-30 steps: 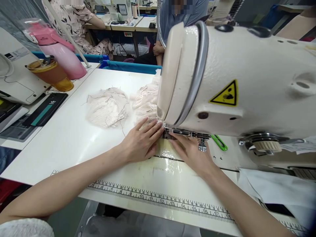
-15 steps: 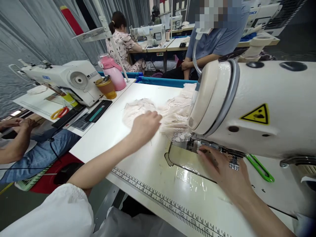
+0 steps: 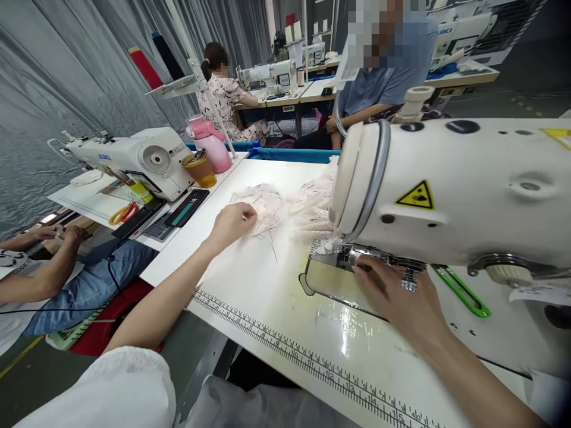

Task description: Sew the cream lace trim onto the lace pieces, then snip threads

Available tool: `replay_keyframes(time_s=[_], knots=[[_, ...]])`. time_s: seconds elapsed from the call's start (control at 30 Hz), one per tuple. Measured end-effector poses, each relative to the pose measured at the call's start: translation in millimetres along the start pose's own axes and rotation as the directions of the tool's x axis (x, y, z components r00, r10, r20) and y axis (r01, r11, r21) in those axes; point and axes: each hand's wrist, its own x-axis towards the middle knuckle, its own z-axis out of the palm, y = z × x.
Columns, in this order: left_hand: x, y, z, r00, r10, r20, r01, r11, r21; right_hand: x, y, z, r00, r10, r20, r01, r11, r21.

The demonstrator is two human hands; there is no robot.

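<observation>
My left hand (image 3: 234, 223) is over the white table with its fingers curled into a pinch. It is at the left side of a small heap of pale, sheer fabric scraps with loose dark threads (image 3: 267, 211); what lies between the fingertips is too small to make out. Gathered pale fabric (image 3: 312, 208) lies beside the sewing machine head (image 3: 428, 196), its near end by the presser foot (image 3: 345, 252). My right hand (image 3: 401, 291) reaches in beneath the head, thumb and forefinger apart near the presser foot. Metal machine parts hide some of its fingers.
Green thread snips (image 3: 464, 291) lie on the machine bed at right. A printed ruler (image 3: 294, 356) runs along the table's front edge. At left stand another sewing machine (image 3: 147, 157), an amber cup (image 3: 199, 169) and a pink bottle (image 3: 212, 145). Co-workers sit to the left and beyond.
My left hand has moved left, from between the two fabric piles to the left side of the scrap heap. My right hand stays by the presser foot. The view has shifted slightly.
</observation>
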Motion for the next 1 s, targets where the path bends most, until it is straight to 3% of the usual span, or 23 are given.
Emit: replay_keyframes(time_s=[0.13, 0.2, 0.27, 0.33, 0.4, 0.43, 0.47, 0.53, 0.6, 0.67, 0.7, 0.77, 0.83, 0.9, 0.93, 1.0], knots=[[10, -20, -21.2, 0.985, -0.018, -0.171, -0.007, 0.989, -0.145, 5, -5, -9, 0.999, -0.037, -0.009, 0.037, 0.999, -0.03], [14, -24, -35.4, 0.942, -0.033, -0.334, -0.033, 0.982, -0.188, 9, -8, -14, 0.998, -0.034, -0.046, 0.032, 0.999, -0.035], [15, -21, -50.9, 0.845, -0.029, -0.533, -0.098, 0.973, -0.209, 12, -10, -18, 0.996, -0.035, -0.084, 0.033, 0.999, -0.017], [12, -11, -65.9, 0.683, 0.009, -0.73, -0.219, 0.956, -0.193, 14, -11, -19, 0.995, -0.047, -0.094, 0.048, 0.999, 0.013], [5, 6, -77.8, 0.544, 0.063, -0.837, -0.336, 0.93, -0.148, 15, -11, -18, 0.995, -0.048, -0.084, 0.052, 0.997, 0.049], [0, 16, -81.9, 0.528, 0.085, -0.845, -0.367, 0.92, -0.137, 15, -11, -17, 0.996, -0.039, -0.075, 0.045, 0.997, 0.071], [-7, 26, -84.3, 0.565, 0.108, -0.818, -0.383, 0.913, -0.143, 14, -10, -16, 0.997, -0.027, -0.066, 0.033, 0.995, 0.093], [-24, 49, -84.2, 0.71, 0.149, -0.688, -0.384, 0.901, -0.202, 13, -10, -14, 0.998, -0.003, -0.06, 0.01, 0.992, 0.125], [-40, 71, -76.8, 0.856, 0.173, -0.487, -0.343, 0.895, -0.286, 12, -10, -13, 0.998, 0.004, -0.069, 0.005, 0.992, 0.127], [-51, 90, -61.7, 0.961, 0.154, -0.229, -0.245, 0.86, -0.447, 12, -11, -13, 0.997, 0.006, -0.081, 0.003, 0.994, 0.106], [-54, 97, -51.5, 0.986, 0.154, -0.059, -0.163, 0.846, -0.507, 13, -10, -14, 0.997, 0.006, -0.077, 0.001, 0.996, 0.09], [-54, 107, -27.1, 0.951, 0.217, 0.22, -0.083, 0.865, -0.495, 13, -10, -15, 0.999, 0.01, -0.046, -0.008, 0.998, 0.055], [-53, 113, -0.9, 0.882, 0.3, 0.362, -0.165, 0.918, -0.36, 14, -10, -16, 0.999, 0.041, -0.009, -0.041, 0.999, 0.025], [-57, 115, 22.0, 0.872, 0.414, 0.262, -0.382, 0.909, -0.167, 13, -9, -17, 0.995, 0.101, 0.011, -0.101, 0.994, 0.029], [-60, 117, 31.0, 0.838, 0.514, 0.183, -0.507, 0.857, -0.087, 12, -9, -18, 0.991, 0.132, 0.016, -0.133, 0.99, 0.045], [-71, 119, 44.1, 0.679, 0.726, 0.108, -0.729, 0.684, -0.019, 10, -9, -19, 0.985, 0.171, 0.015, -0.171, 0.981, 0.089]])
